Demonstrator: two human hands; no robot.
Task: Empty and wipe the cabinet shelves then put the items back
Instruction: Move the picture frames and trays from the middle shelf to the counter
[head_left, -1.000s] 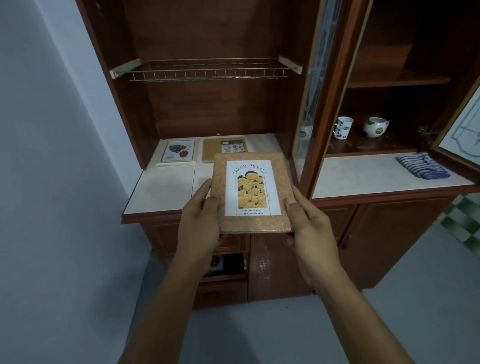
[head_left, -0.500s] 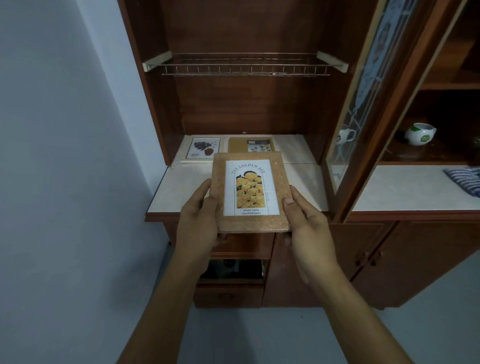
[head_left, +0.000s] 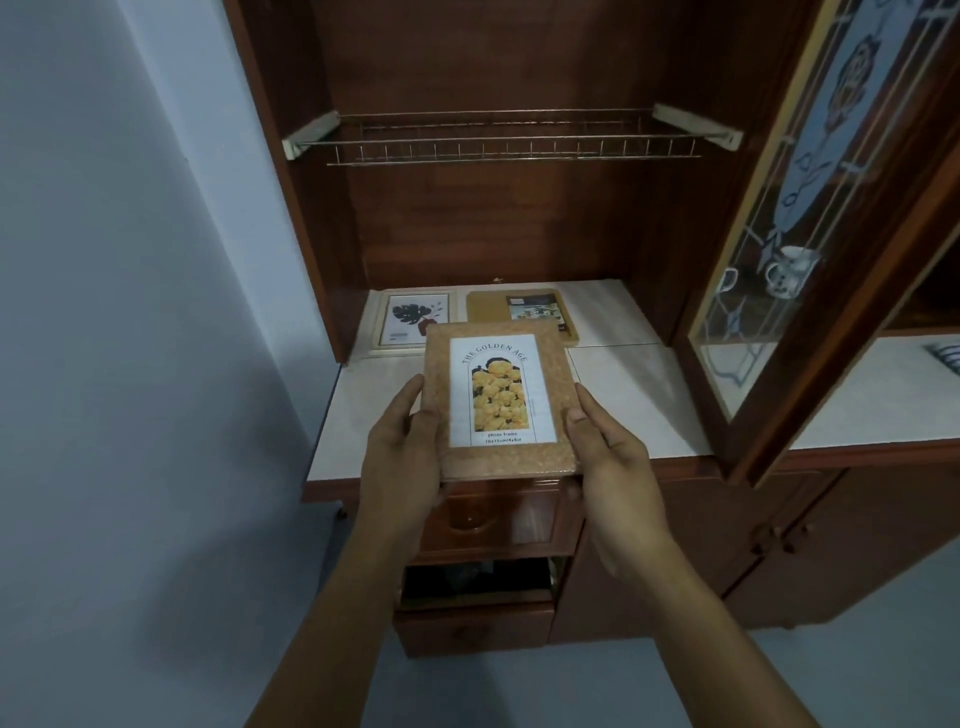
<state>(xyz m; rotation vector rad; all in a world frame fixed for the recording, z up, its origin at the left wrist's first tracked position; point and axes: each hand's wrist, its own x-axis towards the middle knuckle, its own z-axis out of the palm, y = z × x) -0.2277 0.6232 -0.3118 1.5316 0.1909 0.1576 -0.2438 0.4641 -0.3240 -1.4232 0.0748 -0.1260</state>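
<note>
- Two hands held one cork frame (head_left: 498, 400) face up in the air, over the front edge of the counter (head_left: 623, 395) and resting on nothing.
- The left hand (head_left: 402, 462) gripped the frame's left edge, with the thumb laid on the front border and the fingers curled beneath, mostly hidden.
- The right hand (head_left: 613, 467) gripped the right edge the same way, and one fingertip showed under the lower corner.
- Handling, as judged:
  - The frame looked flat, rigid and light enough for one hand.
  - Its rough cork border probably gave good friction.
  - The printed centre was probably covered by a pane, slicker and more breakable, though glass could not be told from plastic.
- Hold, as judged:
  - The opposite long edges, on the border and clear of the centre, suited it best.
  - It called for being laid down flat rather than set on a corner.
- A white frame (head_left: 413, 322) and a tan frame (head_left: 519, 312) lay flat side by side at the back of the counter. Their near edges were hidden behind the held frame.
- A wire rack (head_left: 514, 140) spanned the cabinet above them.
- A glass door (head_left: 810, 234) stood open at the right, with a mug (head_left: 787, 270) visible through it.
- A drawer (head_left: 498, 519) sat below the hands.
</note>
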